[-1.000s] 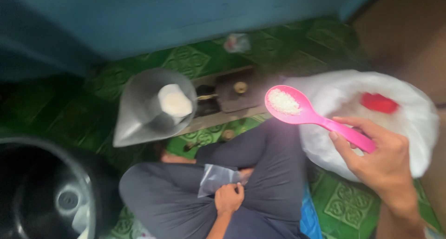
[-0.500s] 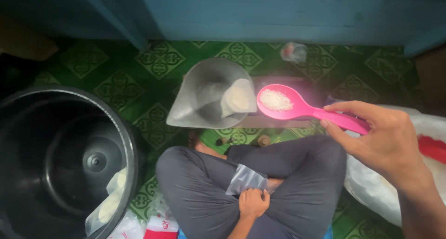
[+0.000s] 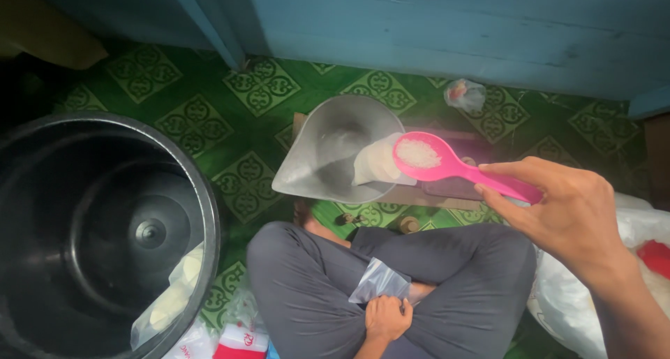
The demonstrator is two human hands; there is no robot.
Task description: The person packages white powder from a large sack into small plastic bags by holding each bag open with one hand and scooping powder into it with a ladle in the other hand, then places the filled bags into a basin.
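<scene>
My right hand (image 3: 569, 212) grips the handle of a pink plastic scoop (image 3: 447, 163) that carries a small heap of white grains. The scoop's bowl hovers over a filled clear bag (image 3: 377, 163) lying in a grey metal scale pan (image 3: 328, 150). My left hand (image 3: 386, 319) rests on my crossed legs in grey trousers (image 3: 307, 289) and pinches an empty small clear plastic bag (image 3: 379, 282).
A large black bucket (image 3: 84, 226) stands at the left with packed bags (image 3: 171, 300) against its inner wall. A white sack (image 3: 628, 275) with a red item sits at the right. A knotted small bag (image 3: 464, 94) lies near the blue wooden wall (image 3: 453, 24). Green patterned floor covering.
The view swung left, bringing the black bucket into sight. My right hand carried the pink scoop from beside the white sack to just over the bag in the scale pan.
</scene>
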